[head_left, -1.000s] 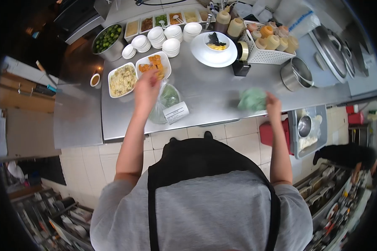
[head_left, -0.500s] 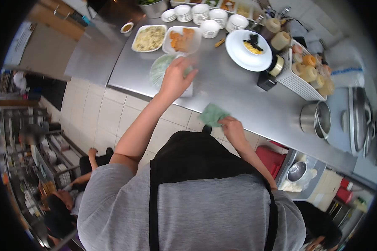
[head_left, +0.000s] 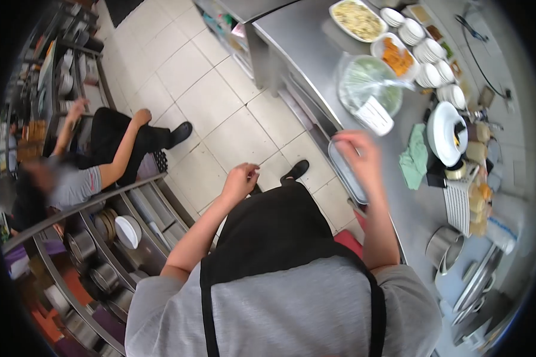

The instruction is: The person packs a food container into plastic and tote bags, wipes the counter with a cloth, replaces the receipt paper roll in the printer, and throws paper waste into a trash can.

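Observation:
My left hand (head_left: 241, 182) hangs in front of the black apron, over the tiled floor, its fingers curled in with nothing visible in them. My right hand (head_left: 361, 156) is at the counter's front edge, slightly blurred, fingers bent but apart and no object in it. Just below it shows a grey-blue rounded tray (head_left: 349, 178) at the edge. On the counter to its right lies a crumpled green cloth (head_left: 415, 157), beside a wide white bowl (head_left: 448, 134) with dark strips inside. Beyond the hand stands a plastic-covered container of greens (head_left: 372, 77) with a white lidded box (head_left: 374, 115) against it.
The steel counter (head_left: 315, 53) also bears a tub of orange food (head_left: 397, 59), a tub of pale shredded food (head_left: 357, 21), stacked white dishes (head_left: 429, 51), a bottle basket (head_left: 457, 202) and a steel pot (head_left: 445, 247). At left, a person (head_left: 110, 149) is by shelves with pans (head_left: 104, 276).
The green cloth has left my right hand and lies on the counter. My left hand has come back from the greens container toward my body. The view has turned left.

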`<state>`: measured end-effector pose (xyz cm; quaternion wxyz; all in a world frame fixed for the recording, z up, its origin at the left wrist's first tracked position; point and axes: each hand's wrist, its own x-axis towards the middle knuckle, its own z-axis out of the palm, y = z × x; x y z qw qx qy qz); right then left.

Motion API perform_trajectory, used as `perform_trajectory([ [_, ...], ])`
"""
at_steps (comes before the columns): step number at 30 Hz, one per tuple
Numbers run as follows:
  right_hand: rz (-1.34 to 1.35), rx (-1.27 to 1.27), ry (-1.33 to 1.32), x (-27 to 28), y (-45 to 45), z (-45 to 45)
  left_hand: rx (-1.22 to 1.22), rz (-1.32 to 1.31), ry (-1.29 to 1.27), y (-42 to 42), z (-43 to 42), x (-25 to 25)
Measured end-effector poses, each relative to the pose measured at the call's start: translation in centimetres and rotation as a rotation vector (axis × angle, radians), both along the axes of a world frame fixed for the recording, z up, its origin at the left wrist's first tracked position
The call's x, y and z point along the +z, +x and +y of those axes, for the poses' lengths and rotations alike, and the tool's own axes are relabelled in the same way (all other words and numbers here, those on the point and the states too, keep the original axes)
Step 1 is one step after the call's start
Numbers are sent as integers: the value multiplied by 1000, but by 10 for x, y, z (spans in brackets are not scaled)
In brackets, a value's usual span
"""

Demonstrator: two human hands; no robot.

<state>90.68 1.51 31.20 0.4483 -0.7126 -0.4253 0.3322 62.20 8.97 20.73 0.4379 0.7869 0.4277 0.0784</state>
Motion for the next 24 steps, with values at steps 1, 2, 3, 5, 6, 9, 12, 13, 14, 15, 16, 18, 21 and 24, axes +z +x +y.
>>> perform_trajectory([
  [1,3,200,13,-32,-27,16,26,64,-27,-16,-5,-17],
  [2,134,402,-140,-68,-53,33,55,112,-36,-30,-13,-35],
  [3,134,500,-132,-108,-78,45,66,191,-49,-43,-20,-53],
  [5,46,617,-340,-187,-108,66,86,305,-68,-73,-38,-95],
  [6,-25,671,-407,-229,-110,75,95,336,-71,-89,-47,-121],
  [9,-590,814,-685,-364,-94,109,202,521,-240,-135,-83,-181],
  [12,-928,872,-903,-458,-44,138,379,669,-439,-172,-120,-211],
  [13,-959,822,-999,-496,-27,143,433,699,-475,-182,-134,-220],
  [14,-1070,895,-1036,-505,-13,159,488,732,-512,-192,-151,-227],
  [15,-1185,964,-1067,-511,0,178,511,737,-552,-200,-166,-233],
  [16,-1515,1122,-992,-537,12,190,534,744,-594,-206,-182,-236],
  [18,-1844,1290,-880,-579,37,209,580,715,-651,-209,-208,-240],
  [21,-2109,1741,-872,-615,47,223,641,692,-712,-202,-220,-249],
  [24,-1953,1441,-1256,-639,33,214,662,670,-736,-193,-223,-252],
])
